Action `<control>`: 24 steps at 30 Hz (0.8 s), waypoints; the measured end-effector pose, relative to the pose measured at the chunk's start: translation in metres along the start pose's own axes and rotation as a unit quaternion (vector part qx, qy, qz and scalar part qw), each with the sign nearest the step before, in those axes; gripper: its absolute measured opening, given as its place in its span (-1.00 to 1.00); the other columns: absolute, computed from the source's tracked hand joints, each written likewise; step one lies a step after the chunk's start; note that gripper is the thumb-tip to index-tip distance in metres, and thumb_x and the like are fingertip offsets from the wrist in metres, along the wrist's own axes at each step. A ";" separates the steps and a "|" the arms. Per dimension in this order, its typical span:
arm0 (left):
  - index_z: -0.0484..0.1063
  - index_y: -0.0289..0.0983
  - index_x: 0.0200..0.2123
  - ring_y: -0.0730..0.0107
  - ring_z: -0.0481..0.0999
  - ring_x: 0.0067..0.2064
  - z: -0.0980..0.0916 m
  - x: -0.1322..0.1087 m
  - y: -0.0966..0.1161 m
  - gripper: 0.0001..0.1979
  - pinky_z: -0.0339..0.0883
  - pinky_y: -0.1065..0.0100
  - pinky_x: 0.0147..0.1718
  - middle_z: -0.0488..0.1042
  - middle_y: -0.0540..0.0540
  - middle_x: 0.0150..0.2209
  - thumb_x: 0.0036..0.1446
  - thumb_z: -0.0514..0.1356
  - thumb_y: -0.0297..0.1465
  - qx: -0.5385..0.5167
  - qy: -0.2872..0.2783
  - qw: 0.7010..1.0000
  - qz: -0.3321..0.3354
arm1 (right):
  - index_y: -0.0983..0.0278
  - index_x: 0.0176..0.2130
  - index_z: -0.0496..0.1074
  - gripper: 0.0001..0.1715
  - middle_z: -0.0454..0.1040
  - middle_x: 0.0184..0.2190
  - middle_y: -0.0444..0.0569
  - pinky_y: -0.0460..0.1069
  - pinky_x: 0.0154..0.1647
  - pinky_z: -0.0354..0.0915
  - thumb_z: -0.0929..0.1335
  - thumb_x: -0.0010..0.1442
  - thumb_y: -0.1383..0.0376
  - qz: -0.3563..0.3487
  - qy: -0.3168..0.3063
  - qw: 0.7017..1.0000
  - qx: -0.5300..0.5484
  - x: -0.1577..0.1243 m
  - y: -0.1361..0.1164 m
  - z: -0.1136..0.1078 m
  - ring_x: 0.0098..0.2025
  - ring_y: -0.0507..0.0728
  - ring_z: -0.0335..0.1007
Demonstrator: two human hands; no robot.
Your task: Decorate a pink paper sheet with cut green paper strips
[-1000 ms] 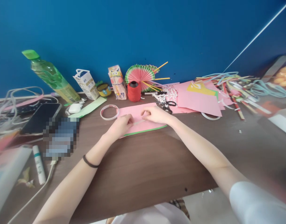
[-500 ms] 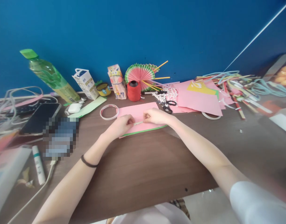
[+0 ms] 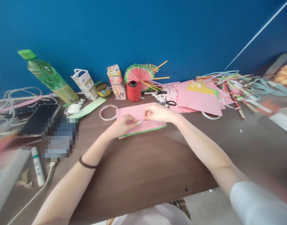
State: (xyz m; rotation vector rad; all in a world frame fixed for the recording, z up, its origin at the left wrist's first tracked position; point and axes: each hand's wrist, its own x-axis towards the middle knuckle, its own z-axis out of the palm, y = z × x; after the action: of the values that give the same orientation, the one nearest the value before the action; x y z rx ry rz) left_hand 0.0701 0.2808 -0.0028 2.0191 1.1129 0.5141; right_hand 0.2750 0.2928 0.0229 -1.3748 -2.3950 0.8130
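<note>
Between my two hands a short whitish strip of tape (image 3: 140, 122) is stretched at a slant. My left hand (image 3: 125, 124) pinches its lower left end. The fingertips of my right hand (image 3: 157, 112) close on its upper right end. Under both hands lies a sheet of pink paper (image 3: 150, 125) with a green stripe along its near edge. A roll of tape (image 3: 109, 112) lies flat just left of the paper. Beyond my right hand are black-handled scissors (image 3: 171, 103), partly hidden by it.
At the back stand a green bottle (image 3: 48, 76), a carton (image 3: 85, 84), a red thread spool (image 3: 133, 92) and a folded paper fan (image 3: 140, 75). Pink sheets (image 3: 199, 101) and coloured strips (image 3: 239, 84) pile up at right. A phone (image 3: 39, 120) and a marker (image 3: 37, 165) lie at left.
The strip, nearly level along the paper before, now slants up to the right. My right hand has risen slightly, and the fingers of my left hand have shifted a little to the right.
</note>
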 end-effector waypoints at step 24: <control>0.54 -0.36 -0.40 0.25 0.57 -0.29 0.013 -0.007 0.029 -0.74 0.40 0.27 -0.21 0.59 -0.22 -0.32 -0.14 0.32 -0.27 -0.394 0.127 0.901 -0.125 | 0.24 -0.23 0.29 -0.57 0.33 -0.41 -0.18 -0.01 -0.24 0.31 0.45 -0.14 0.40 -0.097 0.174 0.859 0.472 0.010 -0.012 0.024 -0.35 0.00 0.31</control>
State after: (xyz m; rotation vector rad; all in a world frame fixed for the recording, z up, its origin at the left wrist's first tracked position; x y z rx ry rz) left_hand 0.0900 0.2595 0.0114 1.1081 1.0577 0.9317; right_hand 0.2495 0.2887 0.0103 -0.7554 -1.4446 1.2894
